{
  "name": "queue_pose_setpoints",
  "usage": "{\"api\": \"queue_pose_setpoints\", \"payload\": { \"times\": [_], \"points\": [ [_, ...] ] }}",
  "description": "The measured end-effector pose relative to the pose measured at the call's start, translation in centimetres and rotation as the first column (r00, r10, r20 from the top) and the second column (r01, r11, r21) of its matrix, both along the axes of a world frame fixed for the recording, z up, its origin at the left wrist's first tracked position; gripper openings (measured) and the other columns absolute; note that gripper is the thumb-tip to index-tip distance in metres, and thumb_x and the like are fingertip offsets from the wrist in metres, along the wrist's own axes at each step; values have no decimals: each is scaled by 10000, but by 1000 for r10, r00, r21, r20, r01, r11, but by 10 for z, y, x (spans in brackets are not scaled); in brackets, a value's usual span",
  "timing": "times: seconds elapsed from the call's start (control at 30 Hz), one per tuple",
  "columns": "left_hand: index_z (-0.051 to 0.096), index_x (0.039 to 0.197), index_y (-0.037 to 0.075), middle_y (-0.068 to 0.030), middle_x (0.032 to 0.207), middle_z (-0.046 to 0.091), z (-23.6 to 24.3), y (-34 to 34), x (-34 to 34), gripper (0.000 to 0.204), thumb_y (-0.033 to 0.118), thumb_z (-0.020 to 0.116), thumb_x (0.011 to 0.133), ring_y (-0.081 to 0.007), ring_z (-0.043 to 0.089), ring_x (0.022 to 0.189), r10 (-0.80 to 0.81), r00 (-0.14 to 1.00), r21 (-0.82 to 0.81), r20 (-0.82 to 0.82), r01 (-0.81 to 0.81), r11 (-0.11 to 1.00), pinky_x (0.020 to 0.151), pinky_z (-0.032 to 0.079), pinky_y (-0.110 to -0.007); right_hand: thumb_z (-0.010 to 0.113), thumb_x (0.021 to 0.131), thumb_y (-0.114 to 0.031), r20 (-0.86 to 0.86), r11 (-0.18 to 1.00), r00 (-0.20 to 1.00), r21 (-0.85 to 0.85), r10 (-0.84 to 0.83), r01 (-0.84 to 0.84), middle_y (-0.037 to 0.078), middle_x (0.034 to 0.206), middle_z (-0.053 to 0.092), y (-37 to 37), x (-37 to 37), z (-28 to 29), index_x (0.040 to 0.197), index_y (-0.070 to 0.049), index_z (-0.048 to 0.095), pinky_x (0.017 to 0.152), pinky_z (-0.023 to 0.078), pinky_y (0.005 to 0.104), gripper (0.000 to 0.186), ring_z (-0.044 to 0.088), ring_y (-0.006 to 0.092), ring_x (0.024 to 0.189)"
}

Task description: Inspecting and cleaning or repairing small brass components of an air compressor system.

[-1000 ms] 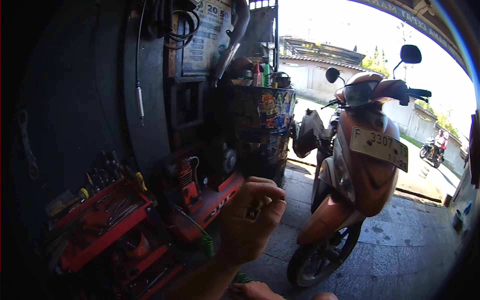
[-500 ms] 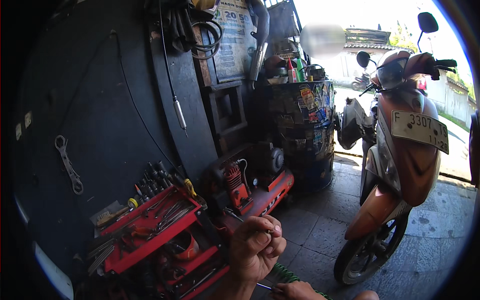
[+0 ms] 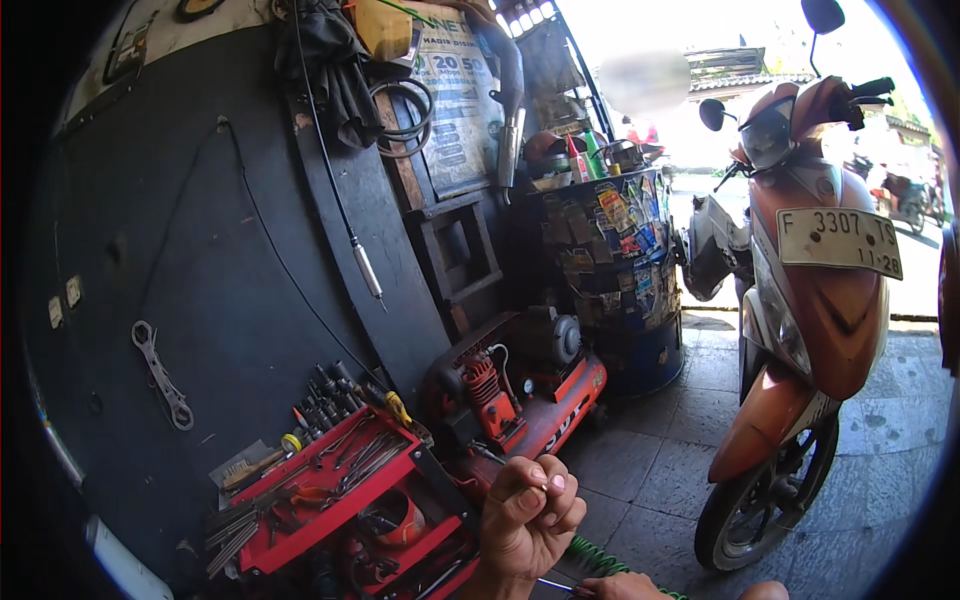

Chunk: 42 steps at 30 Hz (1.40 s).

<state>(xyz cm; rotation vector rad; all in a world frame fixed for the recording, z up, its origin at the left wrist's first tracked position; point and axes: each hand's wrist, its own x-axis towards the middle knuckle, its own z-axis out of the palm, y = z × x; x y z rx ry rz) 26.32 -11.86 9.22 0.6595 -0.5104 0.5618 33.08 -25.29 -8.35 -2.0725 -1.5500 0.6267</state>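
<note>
My left hand (image 3: 532, 515) is raised at the lower middle, its fingers curled and the thumb pressed to the fingertips. A tiny pale piece (image 3: 545, 487) shows at the pinch, too small to name. Lower down, at the bottom edge, my right hand (image 3: 622, 587) is partly cut off, closed around the end of a thin shiny rod (image 3: 556, 584). What kind of tool the rod belongs to is not visible. Beside the hands runs a green coiled air hose (image 3: 598, 556).
A red tool cart (image 3: 345, 487) with wrenches and sockets stands at left. Behind it sits a red air compressor (image 3: 560, 410), next to a sticker-covered drum (image 3: 610, 270). An orange scooter (image 3: 830, 300) is parked at right. A long wrench (image 3: 160, 375) hangs on the dark wall.
The view has shifted, so the surroundings appear lower and slightly to the right. My left hand keeps its pinch, slightly turned, and my right hand stays at the rod.
</note>
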Motion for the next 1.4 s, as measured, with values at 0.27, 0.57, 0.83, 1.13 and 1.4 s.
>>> {"api": "queue_pose_setpoints", "payload": {
  "times": [0.27,0.57,0.83,1.13,1.4],
  "points": [
    [587,939,54,-68,856,543,-29,9,-13,83,98,569,870,-116,408,631,-143,970,-406,-198,52,913,561,355,-255,535,923,-418,17,996,999,82,44,-46,176,717,657,16,8,-11,911,-140,621,589,514,524,292,645,402,671],
    [557,941,72,-23,782,497,-104,69,-101,87,155,557,915,-109,372,575,387,800,-220,-459,-524,823,485,306,-245,647,867,-354,-96,986,995,-165,-37,21,159,769,667,6,8,-53,885,-119,615,628,491,509,238,641,401,745],
    [548,936,65,-29,754,497,-109,82,-199,103,166,549,919,-113,395,561,657,589,-112,-471,-779,617,472,329,-259,689,849,-323,-129,971,981,-208,-145,117,208,746,631,-7,13,-47,844,-59,594,641,464,503,281,612,430,760],
    [540,941,28,-38,746,468,-77,73,-247,165,189,510,965,-111,381,568,902,240,137,-359,-942,305,462,328,-257,700,842,-316,-130,960,984,-269,-120,81,210,763,646,17,4,-46,878,-49,629,665,473,486,279,625,424,769],
    [557,928,36,5,647,426,-99,72,-255,237,249,489,1006,-84,378,545,851,56,268,-522,-936,227,464,327,-230,692,847,-323,-125,957,989,-287,-75,37,213,768,652,33,-6,-44,898,-49,639,673,483,477,284,637,416,790]
  ]
}}
